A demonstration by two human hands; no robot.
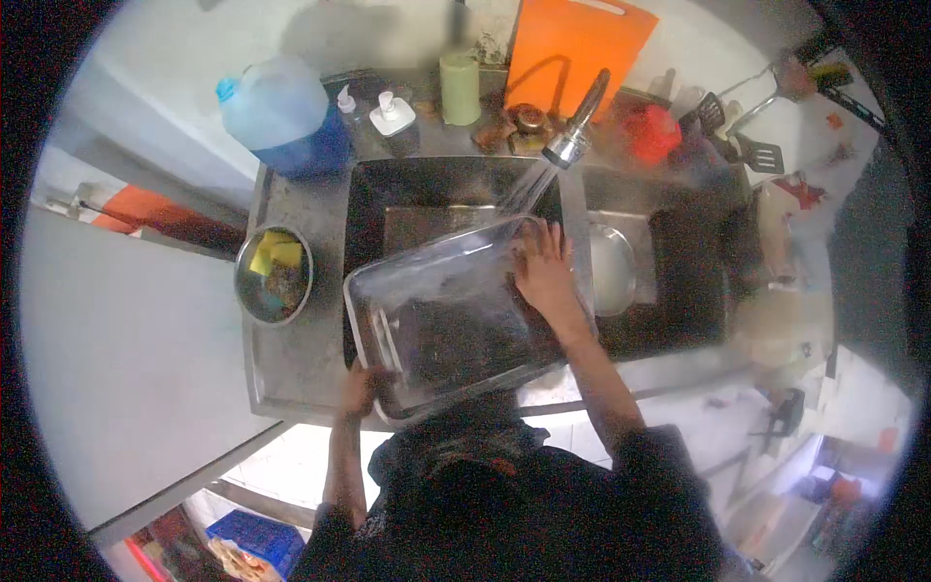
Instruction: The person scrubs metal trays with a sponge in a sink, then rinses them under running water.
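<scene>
A clear rectangular glass-like dish (456, 320) is held tilted over the left sink basin. My left hand (361, 390) is closed on its lower left corner; some of those fingers are hidden behind the rim. My right hand (545, 267) lies against the dish's upper right end, its fingers stretched out and apart. Just above that hand, a faucet head (565, 147) sprays water toward the dish's upper edge.
On the left counter stands a metal bowl (274, 315) with yellow sponges. A large blue jug (281, 116), soap pump bottles (392, 116), a green canister (460, 89) and an orange cutting board (572, 53) line the back. A white plate (613, 272) sits in the right basin.
</scene>
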